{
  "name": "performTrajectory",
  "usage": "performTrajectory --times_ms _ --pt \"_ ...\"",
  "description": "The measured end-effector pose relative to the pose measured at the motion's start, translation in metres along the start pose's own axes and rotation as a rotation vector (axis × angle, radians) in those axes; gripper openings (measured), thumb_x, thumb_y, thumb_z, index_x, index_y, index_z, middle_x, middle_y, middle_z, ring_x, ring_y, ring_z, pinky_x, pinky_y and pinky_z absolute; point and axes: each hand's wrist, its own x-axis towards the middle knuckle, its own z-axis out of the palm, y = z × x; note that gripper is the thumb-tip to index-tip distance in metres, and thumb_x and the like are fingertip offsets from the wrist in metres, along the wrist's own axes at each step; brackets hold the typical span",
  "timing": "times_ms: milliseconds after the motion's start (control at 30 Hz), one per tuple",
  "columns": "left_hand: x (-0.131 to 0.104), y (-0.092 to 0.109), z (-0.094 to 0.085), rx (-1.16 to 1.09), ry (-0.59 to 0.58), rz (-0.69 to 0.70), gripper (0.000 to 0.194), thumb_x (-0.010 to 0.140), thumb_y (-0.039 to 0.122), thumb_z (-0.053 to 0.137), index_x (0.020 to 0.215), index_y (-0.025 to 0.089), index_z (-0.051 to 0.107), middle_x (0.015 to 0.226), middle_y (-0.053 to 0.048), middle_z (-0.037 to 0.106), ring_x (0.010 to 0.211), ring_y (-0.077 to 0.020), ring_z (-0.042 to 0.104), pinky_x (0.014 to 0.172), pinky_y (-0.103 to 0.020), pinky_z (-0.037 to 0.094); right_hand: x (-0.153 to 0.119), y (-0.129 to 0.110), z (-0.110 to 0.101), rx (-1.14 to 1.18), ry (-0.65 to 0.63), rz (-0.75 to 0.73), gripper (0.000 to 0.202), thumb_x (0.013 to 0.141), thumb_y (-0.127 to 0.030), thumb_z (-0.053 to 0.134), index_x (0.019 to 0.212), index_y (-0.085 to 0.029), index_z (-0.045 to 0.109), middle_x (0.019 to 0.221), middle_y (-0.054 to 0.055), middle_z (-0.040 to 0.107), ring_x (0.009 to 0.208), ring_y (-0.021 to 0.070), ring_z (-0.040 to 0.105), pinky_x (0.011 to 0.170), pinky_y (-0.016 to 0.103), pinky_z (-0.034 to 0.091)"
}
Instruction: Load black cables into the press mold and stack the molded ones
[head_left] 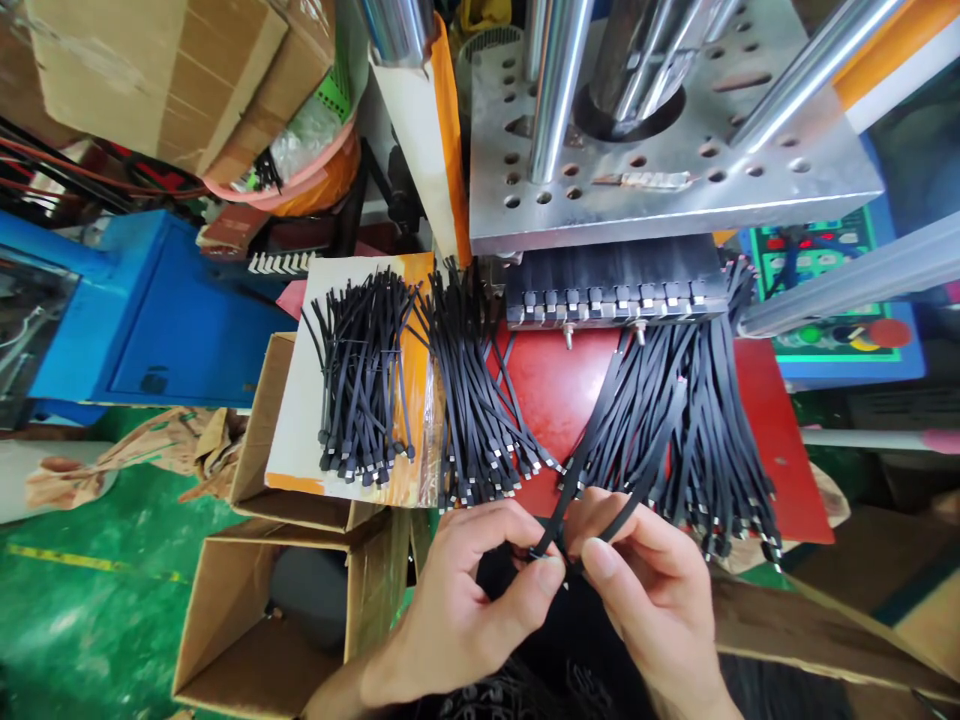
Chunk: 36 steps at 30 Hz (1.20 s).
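My left hand (484, 580) pinches the end of a flat black cable (556, 515) between thumb and forefinger. Close beside it, my right hand (652, 590) pinches another flat black cable end (621, 514). The fingertips nearly meet and hide most of both ends. These strands rise toward a bundle of black cables (686, 420) with small metal plugs, spread on a red plate (562, 370). Beyond my hands, a black mould block (615, 265) carries a row of small connectors along its front edge.
A thick metal press plate (675, 210) with shiny columns hangs over the mould. More black cables (480, 400) lie left of centre, and another bunch (364, 380) rests on a taped board. Cardboard boxes (217, 600) stand lower left. A control panel (832, 290) with buttons is at right.
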Motion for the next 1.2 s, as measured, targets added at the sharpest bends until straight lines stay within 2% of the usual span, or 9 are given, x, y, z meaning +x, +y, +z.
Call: performTrajectory --times_ms 133,300,467,767,1033,1200 --pt "-0.002 -0.003 0.002 -0.020 0.021 0.022 0.010 0.096 0.028 0.075 0.088 0.024 0.072 0.081 0.001 0.080 0.070 -0.0158 0.070 0.072 -0.028 0.053 -0.005 0.006 -0.001 0.048 0.006 0.018 0.033 0.104 -0.040 0.073 0.076 -0.023 0.067 0.065 -0.001 0.064 0.058 0.0139 0.056 0.056 0.024 0.049" --pt "-0.005 -0.007 0.003 -0.018 0.025 0.003 0.011 0.096 0.033 0.077 0.091 0.025 0.074 0.084 -0.002 0.082 0.072 -0.0188 0.072 0.080 -0.033 0.058 -0.009 0.011 0.000 0.078 0.024 0.051 0.035 0.103 -0.043 0.073 0.075 -0.022 0.066 0.065 0.000 0.061 0.058 0.0144 0.055 0.055 0.025 0.048" --pt "-0.008 -0.009 0.002 0.025 0.035 0.005 0.012 0.097 0.038 0.078 0.093 0.026 0.076 0.083 -0.002 0.081 0.071 -0.0200 0.072 0.085 -0.037 0.060 -0.010 0.011 0.002 0.121 0.044 0.023 0.032 0.103 -0.041 0.073 0.077 -0.023 0.067 0.064 0.000 0.061 0.059 0.0150 0.056 0.056 0.026 0.049" --pt "-0.011 -0.011 0.000 0.040 0.042 -0.008 0.012 0.095 0.035 0.078 0.090 0.025 0.074 0.081 -0.002 0.080 0.073 -0.0203 0.072 0.082 -0.035 0.059 -0.012 0.014 0.002 0.135 0.029 -0.013 0.027 0.104 -0.036 0.071 0.081 -0.023 0.068 0.067 -0.001 0.060 0.062 0.0151 0.056 0.059 0.026 0.048" --pt "-0.007 -0.005 0.000 0.012 0.008 -0.021 0.019 0.098 0.035 0.073 0.084 0.023 0.070 0.081 -0.001 0.080 0.071 -0.0173 0.070 0.083 -0.033 0.056 -0.006 0.006 0.003 0.075 0.021 -0.006 0.035 0.104 -0.042 0.072 0.075 -0.022 0.066 0.065 -0.001 0.060 0.060 0.0145 0.055 0.057 0.025 0.048" --pt "-0.005 -0.004 -0.004 -0.034 -0.024 -0.091 0.027 0.099 0.042 0.075 0.083 0.021 0.071 0.085 -0.004 0.081 0.075 -0.0176 0.069 0.079 -0.031 0.052 0.006 -0.004 -0.001 -0.001 -0.067 -0.017 0.043 0.106 -0.046 0.069 0.071 -0.022 0.061 0.062 -0.002 0.061 0.056 0.0128 0.054 0.054 0.023 0.045"
